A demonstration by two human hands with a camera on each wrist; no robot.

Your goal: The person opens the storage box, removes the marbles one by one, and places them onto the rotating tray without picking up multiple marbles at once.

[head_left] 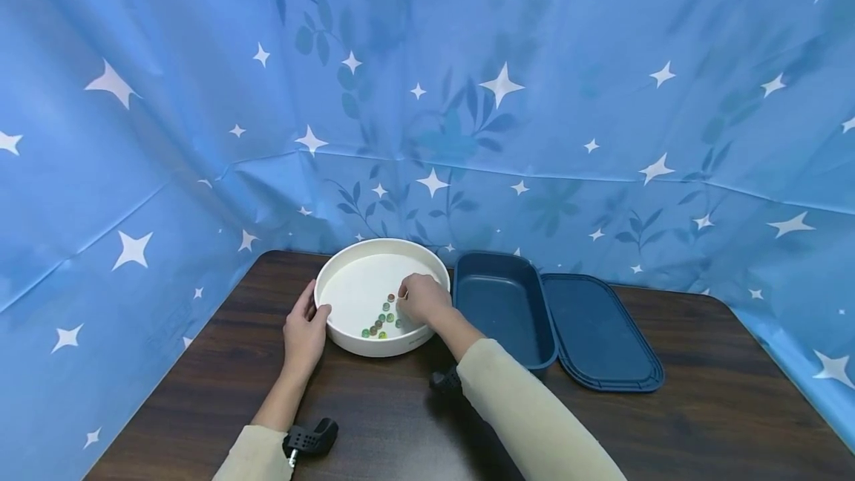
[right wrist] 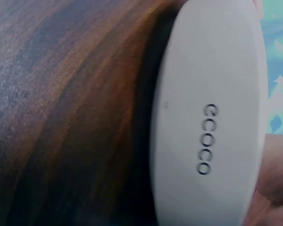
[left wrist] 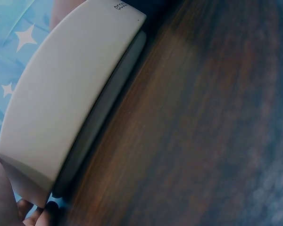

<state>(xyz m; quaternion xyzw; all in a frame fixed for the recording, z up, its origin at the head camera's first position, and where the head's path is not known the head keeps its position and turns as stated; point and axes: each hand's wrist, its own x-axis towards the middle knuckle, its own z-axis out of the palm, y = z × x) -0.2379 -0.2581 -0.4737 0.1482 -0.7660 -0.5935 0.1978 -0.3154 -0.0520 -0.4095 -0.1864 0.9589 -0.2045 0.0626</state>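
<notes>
A round white tray (head_left: 347, 280) with a raised rim stands on the table, and several small glass marbles (head_left: 390, 318), green, yellowish and reddish, lie on its floor. My left hand (head_left: 306, 329) grips the tray's left side, thumb at the rim and fingers along the outer wall. In the left wrist view, fingertips (left wrist: 35, 217) show at the tray's lower edge. My right hand (head_left: 425, 299) reaches over the right rim, its fingers bent down beside the marbles. Whether a marble is between those fingers is hidden. The right wrist view shows the tray's lettered outer wall (right wrist: 203, 70).
Right of the tray stands a deep dark blue rectangular box (head_left: 497, 303), open at the top. A matching blue lid (head_left: 604, 332) lies flat beside it. The dark wooden table (head_left: 381, 421) ends at a blue star-patterned curtain (head_left: 568, 125) behind and at the left.
</notes>
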